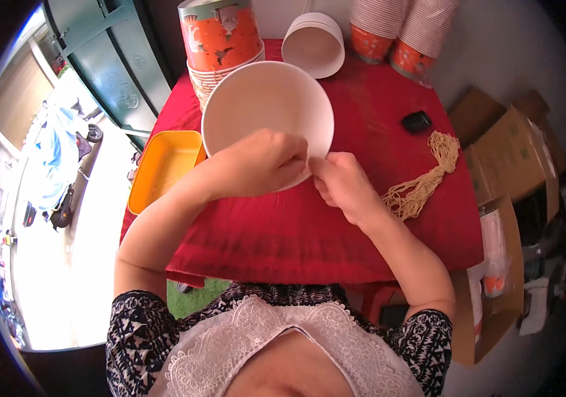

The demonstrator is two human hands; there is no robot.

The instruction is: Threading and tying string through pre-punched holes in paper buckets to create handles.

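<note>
A large white-lined paper bucket (pixel 268 99) is tilted with its mouth toward me, above the red-covered table. My left hand (pixel 263 162) is closed in a fist over the bucket's near inner side, close to the rim. Whatever its fingers hold is hidden. At the near right rim, my right hand (pixel 346 185) pinches the edge, its thumb by the rim and its other fingers curled outside. Right of that hand lies a tied bundle of beige cord (pixel 422 185). Behind the bucket stands a stack of orange printed paper buckets (pixel 223 40).
An orange plastic tray (pixel 139 192) sits at the table's left edge. Farther back are white paper tubs (pixel 315 46), stacked orange-and-white cups (pixel 372 36) and a small black object (pixel 417 122). Cardboard boxes (pixel 508 155) stand right of the red tablecloth (pixel 283 245); a green door (pixel 114 66) is at left.
</note>
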